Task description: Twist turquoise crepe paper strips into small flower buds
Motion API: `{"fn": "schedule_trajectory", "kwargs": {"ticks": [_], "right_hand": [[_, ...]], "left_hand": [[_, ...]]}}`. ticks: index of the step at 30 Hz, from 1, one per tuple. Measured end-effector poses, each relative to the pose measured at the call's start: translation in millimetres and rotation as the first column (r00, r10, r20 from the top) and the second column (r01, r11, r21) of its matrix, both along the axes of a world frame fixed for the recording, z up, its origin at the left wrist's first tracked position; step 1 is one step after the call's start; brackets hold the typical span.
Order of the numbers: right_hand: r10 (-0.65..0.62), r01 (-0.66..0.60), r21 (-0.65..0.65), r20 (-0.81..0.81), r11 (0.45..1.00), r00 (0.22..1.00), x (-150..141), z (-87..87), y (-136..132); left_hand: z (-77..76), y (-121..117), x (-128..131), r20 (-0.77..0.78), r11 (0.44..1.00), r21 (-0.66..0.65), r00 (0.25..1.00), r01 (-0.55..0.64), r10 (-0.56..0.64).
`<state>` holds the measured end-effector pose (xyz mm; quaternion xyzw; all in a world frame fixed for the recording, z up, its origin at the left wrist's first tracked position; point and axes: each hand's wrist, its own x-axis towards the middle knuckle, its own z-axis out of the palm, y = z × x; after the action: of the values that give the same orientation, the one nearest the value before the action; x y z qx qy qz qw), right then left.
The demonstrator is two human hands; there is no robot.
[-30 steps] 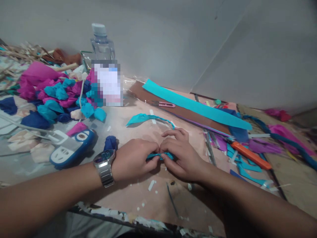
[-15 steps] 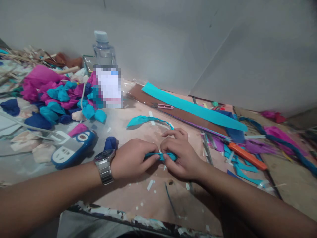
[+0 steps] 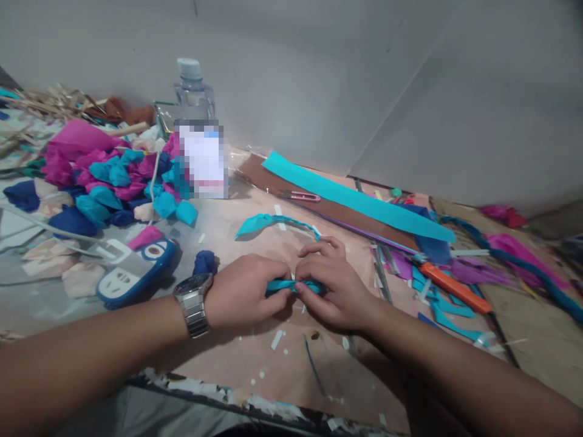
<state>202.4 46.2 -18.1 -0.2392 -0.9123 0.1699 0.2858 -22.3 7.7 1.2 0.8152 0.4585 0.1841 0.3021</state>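
Observation:
Between my two hands, low over the table, a narrow turquoise paper strip (image 3: 281, 284) is pinched and folded or twisted. My left hand (image 3: 248, 288), with a metal watch (image 3: 194, 303) on its wrist, grips its left part between thumb and fingers. Thumb and fingertips of my right hand (image 3: 334, 285) press the strip close beside, its right end partly hidden under the fingers. Just behind the hands, a longer twisted turquoise strip (image 3: 259, 224) lies curved, flaring at its left end and running to my right fingertips; I cannot tell if they touch it.
Crumpled pink, blue and turquoise paper pieces (image 3: 100, 203) heap at left, near a blue-and-white power strip (image 3: 136, 273). A bottle (image 3: 195, 94) stands behind a blurred-out upright screen (image 3: 203, 161). Flat turquoise paper (image 3: 346, 194), pink thread snips (image 3: 300, 196) and an orange cutter (image 3: 455, 287) lie rightward.
My left thumb and fingers have shifted slightly on the strip, showing more of it between them. My right thumb has moved a little left. The view has shifted very slightly.

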Motion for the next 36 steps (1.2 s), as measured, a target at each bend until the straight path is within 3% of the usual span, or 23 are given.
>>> {"fn": "schedule_trajectory", "kwargs": {"ticks": [19, 36], "right_hand": [[-0.026, 0.026, -0.002, 0.002, 1.0, 1.0, 0.1, -1.2, 2.2], [-0.136, 0.133, 0.067, 0.048, 0.989, 0.989, 1.0, 0.5, 3.9]], "left_hand": [[6.9, 5.1, -3.5, 0.033, 0.995, -0.101, 0.999, 0.021, -0.018], [6.7, 8.1, -5.7, -0.02, 0.997, -0.056, 0.998, -0.059, 0.058]]}}
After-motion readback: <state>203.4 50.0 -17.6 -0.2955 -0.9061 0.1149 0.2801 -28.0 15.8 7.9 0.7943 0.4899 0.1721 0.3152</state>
